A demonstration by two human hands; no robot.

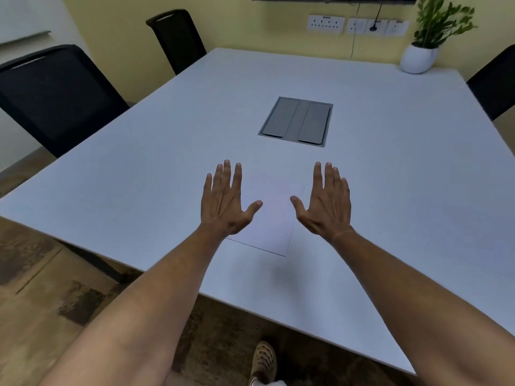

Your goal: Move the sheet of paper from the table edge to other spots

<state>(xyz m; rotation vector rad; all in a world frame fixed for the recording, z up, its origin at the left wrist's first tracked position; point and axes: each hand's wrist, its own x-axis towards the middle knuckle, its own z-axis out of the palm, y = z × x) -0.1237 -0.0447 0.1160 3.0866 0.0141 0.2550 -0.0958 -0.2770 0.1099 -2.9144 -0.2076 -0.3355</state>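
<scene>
A white sheet of paper lies flat on the white table, a little in from the near edge, with its near edge showing as a thin dark line. My left hand is spread flat, palm down, over the sheet's left side. My right hand is spread the same way at the sheet's right side. Both hands have fingers apart and hold nothing. Whether the palms touch the paper or hover above it, I cannot tell.
A grey recessed cable hatch sits in the table's middle, beyond the hands. A potted plant stands at the far right corner. Black chairs stand at the left, far side and right. A sandalled foot is below the near edge.
</scene>
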